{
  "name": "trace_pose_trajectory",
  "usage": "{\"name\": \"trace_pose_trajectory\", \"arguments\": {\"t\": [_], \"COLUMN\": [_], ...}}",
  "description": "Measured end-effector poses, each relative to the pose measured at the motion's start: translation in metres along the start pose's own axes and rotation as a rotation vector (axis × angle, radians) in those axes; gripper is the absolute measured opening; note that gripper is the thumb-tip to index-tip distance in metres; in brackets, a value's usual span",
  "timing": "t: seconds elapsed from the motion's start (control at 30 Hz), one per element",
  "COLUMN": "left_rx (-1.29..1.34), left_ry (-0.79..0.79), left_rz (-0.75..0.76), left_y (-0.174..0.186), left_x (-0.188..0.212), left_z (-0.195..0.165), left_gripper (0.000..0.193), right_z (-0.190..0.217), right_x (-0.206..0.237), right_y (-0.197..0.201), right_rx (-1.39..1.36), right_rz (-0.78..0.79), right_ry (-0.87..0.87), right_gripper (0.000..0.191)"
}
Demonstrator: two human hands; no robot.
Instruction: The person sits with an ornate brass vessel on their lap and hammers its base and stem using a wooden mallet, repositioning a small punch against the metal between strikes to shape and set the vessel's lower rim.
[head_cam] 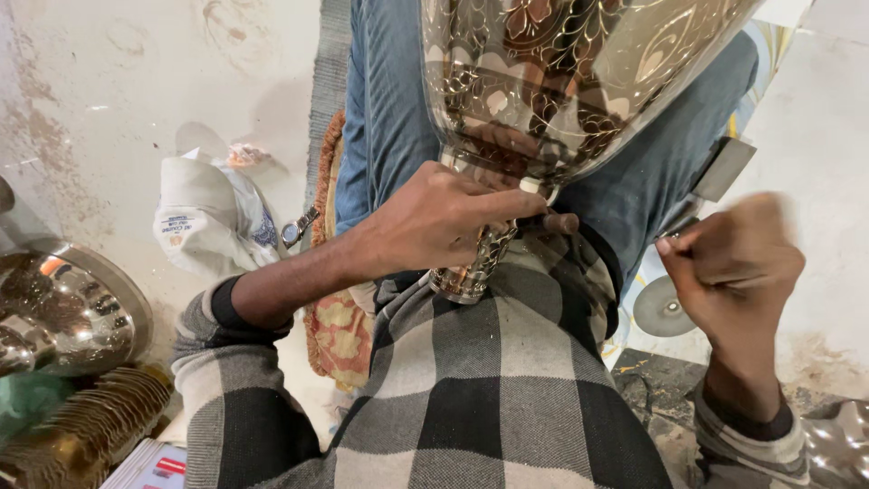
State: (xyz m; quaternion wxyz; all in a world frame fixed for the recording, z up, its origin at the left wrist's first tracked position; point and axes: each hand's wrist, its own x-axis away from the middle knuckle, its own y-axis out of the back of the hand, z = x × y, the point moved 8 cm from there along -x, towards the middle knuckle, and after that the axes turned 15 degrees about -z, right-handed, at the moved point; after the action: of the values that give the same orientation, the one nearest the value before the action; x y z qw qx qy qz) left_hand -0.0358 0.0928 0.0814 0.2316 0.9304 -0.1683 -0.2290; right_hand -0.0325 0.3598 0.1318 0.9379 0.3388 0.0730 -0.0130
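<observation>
The engraved metal vase (561, 81) is gripped at its stem by the left hand (434, 217); right of the vase, the right hand (733, 263) is clenched, blurred.

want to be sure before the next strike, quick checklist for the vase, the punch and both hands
1. Engraved metal vase braced on the lap: ok.
2. Left hand gripping the vase neck: ok.
3. Dark punch pinched in the left hand, tip at the metal: ok; exact contact cannot tell.
4. Right hand raised in a fist: ok; blurred, what it holds cannot tell.
5. Vase foot resting on the checked shirt: ok.
</observation>
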Motion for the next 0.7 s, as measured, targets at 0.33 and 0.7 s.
{"name": "trace_pose_trajectory", "arguments": {"t": [0.33, 0.7], "left_rx": [0.016, -0.006], "left_ry": [0.089, -0.041], "left_rz": [0.036, -0.057], "left_y": [0.003, 0.008], "left_x": [-0.002, -0.002], "left_z": [0.000, -0.004], "left_gripper": [0.066, 0.057], "right_z": [-0.018, -0.006], "right_x": [0.000, 0.004], "right_y": [0.007, -0.004], "right_rx": [-0.085, 0.757], "right_rz": [-0.103, 0.033], "right_ry": [-0.375, 0.143], "right_gripper": [0.032, 0.035]}}
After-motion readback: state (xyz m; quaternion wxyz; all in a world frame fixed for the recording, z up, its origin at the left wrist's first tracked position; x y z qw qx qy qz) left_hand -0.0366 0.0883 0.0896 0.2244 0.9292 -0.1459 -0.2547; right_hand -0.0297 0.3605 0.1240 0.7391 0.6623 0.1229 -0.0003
